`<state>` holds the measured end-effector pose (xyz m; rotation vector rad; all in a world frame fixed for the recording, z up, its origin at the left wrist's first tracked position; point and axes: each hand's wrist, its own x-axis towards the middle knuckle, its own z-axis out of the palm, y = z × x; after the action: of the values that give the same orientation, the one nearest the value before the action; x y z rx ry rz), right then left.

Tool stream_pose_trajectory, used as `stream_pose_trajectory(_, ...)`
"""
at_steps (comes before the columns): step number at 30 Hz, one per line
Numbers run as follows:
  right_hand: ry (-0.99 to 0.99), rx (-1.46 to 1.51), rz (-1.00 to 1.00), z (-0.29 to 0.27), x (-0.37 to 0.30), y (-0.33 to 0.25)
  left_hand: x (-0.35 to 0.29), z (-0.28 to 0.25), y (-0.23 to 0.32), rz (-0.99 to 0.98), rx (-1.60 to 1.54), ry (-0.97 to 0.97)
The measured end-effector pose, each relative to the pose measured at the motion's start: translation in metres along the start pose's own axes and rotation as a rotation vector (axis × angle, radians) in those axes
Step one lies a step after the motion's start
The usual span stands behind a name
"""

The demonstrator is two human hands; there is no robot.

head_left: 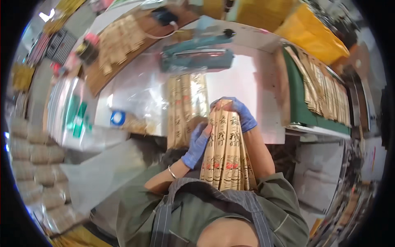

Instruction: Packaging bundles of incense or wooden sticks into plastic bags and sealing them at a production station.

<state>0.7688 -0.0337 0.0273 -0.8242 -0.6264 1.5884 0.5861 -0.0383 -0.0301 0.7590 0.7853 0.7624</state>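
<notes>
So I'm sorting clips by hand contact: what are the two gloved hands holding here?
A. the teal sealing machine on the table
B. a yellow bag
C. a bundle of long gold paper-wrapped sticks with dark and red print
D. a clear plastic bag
C: the left hand grips the side and the right hand caps the top of the gold bundle, held upright against the body; the teal machine sits untouched farther back on the table.

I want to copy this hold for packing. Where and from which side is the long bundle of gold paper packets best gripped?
Grip the bundle of gold packets near its far end, from both long sides: left hand on the left edge, right hand over the top corner. It is long, narrow and fanned, so side pressure probably keeps the packets together.
</notes>
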Motion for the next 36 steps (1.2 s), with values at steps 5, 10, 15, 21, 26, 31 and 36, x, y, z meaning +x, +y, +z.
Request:
stream_pose_trajectory(5,-0.043,0.062,0.112,0.045,0.032,0.024,-0.007,-0.084,0.087,0.942,0.637,0.604)
stream_pose_trajectory(10,-0.148,-0.017,0.152,0.059,0.058,0.035,0.015,-0.157,0.124,0.901,1.645,0.827)
stream_pose_trajectory(15,-0.369,-0.024,0.408,0.096,0.106,0.083,0.036,-0.170,0.110,0.784,1.618,0.381)
stream_pose_trajectory(21,-0.127,-0.212,-0.082,0.060,0.118,0.121,-0.011,-0.120,0.083,0.830,1.819,0.102)
stream_pose_trajectory(26,0.317,-0.593,-0.100,0.030,-0.056,0.106,-0.018,-0.086,0.034,0.963,1.538,-0.270)
stream_pose_trajectory(31,0.624,0.172,0.289,0.020,-0.150,0.156,-0.058,-0.076,0.030,0.758,1.312,-1.207)
stream_pose_trajectory(36,0.345,-1.361,-0.587,0.060,-0.162,0.009,-0.034,0.025,0.151,1.046,1.386,-0.601)
